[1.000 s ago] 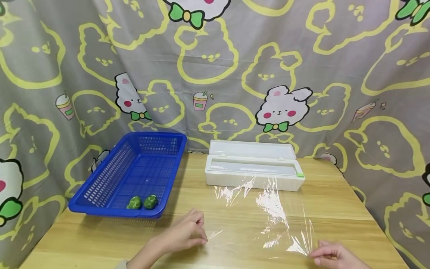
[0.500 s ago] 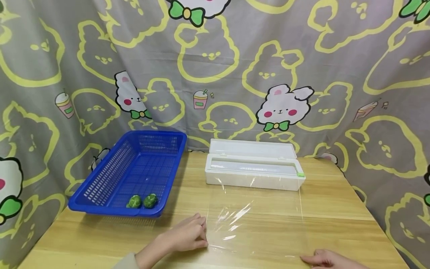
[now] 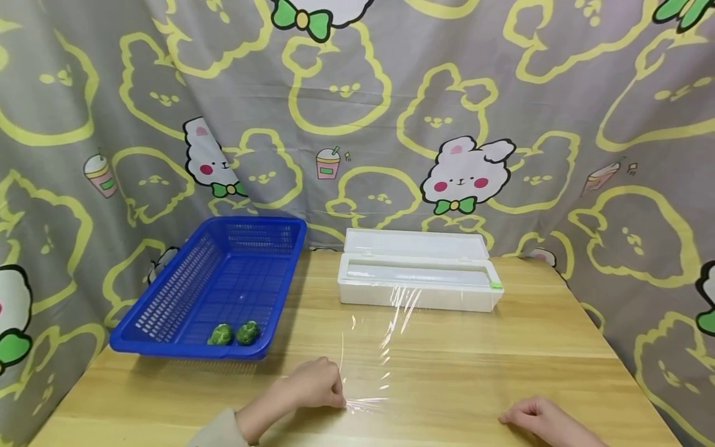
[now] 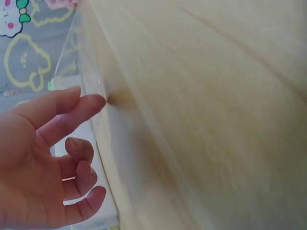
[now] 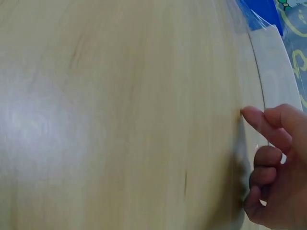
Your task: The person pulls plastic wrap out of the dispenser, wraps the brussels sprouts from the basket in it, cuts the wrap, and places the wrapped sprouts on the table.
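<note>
A clear sheet of plastic wrap (image 3: pixel 399 329) stretches from the white wrap dispenser (image 3: pixel 419 299) toward the front of the table, low over the wood. My left hand (image 3: pixel 318 385) pinches its near left corner between thumb and index finger; creases spread from those fingertips. At the near right corner, the thumb and index finger of my right hand (image 3: pixel 536 419) hold the film's edge, which is faint there. The other fingers of the left hand (image 4: pixel 48 158) are loosely bent. In the right wrist view, the right hand (image 5: pixel 278 167) has its index fingertip down at the tabletop.
The dispenser's lid (image 3: pixel 416 243) is raised at the back, and a green tab (image 3: pixel 495 285) sits at its right end. To the left stands a blue basket (image 3: pixel 184 351) with two small green vegetables (image 3: pixel 234 333). A patterned curtain (image 3: pixel 363 149) hangs behind the wooden table (image 3: pixel 564 347).
The film, wrinkled and shiny a second ago, now lies smoother, with its glare streaks shifted left. My right hand has moved slightly left. The camera view has shifted a little.
</note>
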{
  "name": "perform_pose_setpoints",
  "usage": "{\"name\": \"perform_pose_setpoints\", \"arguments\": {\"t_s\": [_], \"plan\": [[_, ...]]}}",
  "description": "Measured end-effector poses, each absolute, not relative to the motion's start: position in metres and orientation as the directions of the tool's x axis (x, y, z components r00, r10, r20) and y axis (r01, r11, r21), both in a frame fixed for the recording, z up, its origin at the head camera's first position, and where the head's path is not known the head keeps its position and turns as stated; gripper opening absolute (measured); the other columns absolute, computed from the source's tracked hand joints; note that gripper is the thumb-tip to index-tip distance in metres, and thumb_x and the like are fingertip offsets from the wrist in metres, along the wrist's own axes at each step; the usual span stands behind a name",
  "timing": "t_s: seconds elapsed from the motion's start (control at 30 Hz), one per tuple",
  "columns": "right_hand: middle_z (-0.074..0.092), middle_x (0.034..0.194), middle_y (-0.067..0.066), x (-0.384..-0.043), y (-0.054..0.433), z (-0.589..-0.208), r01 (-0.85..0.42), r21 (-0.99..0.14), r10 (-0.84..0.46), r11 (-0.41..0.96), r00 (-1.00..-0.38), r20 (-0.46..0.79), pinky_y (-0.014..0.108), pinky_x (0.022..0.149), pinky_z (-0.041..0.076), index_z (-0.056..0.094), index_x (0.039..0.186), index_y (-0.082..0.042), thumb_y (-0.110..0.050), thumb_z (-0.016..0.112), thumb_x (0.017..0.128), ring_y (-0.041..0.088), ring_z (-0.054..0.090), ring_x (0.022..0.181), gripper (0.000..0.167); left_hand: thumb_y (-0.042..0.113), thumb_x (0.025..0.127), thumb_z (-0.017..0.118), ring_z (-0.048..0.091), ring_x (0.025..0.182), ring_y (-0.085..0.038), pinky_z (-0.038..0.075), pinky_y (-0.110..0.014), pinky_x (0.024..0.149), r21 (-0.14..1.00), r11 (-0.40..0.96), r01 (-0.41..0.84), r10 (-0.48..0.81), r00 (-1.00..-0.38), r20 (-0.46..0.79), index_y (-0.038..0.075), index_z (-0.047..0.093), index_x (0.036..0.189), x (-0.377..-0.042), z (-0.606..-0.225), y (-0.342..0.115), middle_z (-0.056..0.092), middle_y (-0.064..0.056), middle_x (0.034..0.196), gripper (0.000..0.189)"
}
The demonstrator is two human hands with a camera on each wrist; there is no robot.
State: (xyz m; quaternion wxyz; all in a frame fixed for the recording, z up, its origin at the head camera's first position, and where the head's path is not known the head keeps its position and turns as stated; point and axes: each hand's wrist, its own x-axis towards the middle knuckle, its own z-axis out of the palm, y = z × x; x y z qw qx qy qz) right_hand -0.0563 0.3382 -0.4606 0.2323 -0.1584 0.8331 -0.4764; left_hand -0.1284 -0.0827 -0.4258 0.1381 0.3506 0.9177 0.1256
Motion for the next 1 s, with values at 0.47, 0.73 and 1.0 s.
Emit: {"name": "perform_pose_setpoints", "arguments": {"t_s": [0.47, 0.73, 1.0], "plan": [[0.067, 0.088, 0.0, -0.054, 0.339, -0.465, 0.028, -0.897, -0.455, 0.441, -0.855, -0.251, 0.016, 0.065, 0.042, 0.062, 0.091, 0.012, -0.01, 0.063, 0.084, -0.007, 0.05, 0.079, 0.023, 0.023, 0.057, 0.081, 0.04, 0.063, -0.003, 0.033, -0.021, 0.055, 0.278, 0.699, 0.659, 0.703, -0.705, -0.097, 0.023, 0.053, 0.05, -0.126, -0.435, -0.081, 0.043, 0.018, 0.059, 0.029], [0.066, 0.091, 0.009, -0.056, 0.339, -0.461, 0.042, -0.813, -0.365, 0.58, -0.879, -0.305, 0.016, 0.065, 0.04, 0.067, 0.09, 0.004, -0.02, 0.051, 0.093, -0.007, 0.047, 0.075, 0.03, 0.03, 0.06, 0.08, 0.038, 0.061, -0.002, 0.031, -0.019, 0.054, 0.301, 0.713, 0.633, 0.689, -0.712, -0.134, 0.023, 0.053, 0.049, -0.127, -0.438, -0.087, 0.041, 0.018, 0.057, 0.03], [0.04, 0.062, -0.008, -0.047, 0.323, -0.464, 0.038, -0.832, -0.283, 0.554, -0.931, -0.231, 0.02, 0.049, 0.029, 0.055, 0.079, 0.003, -0.005, 0.062, 0.081, -0.001, 0.036, 0.056, 0.011, 0.03, 0.059, 0.08, 0.038, 0.064, -0.004, 0.031, -0.022, 0.056, 0.286, 0.724, 0.628, 0.679, -0.721, -0.135, 0.023, 0.052, 0.05, -0.121, -0.433, -0.085, 0.041, 0.016, 0.061, 0.03]]}}
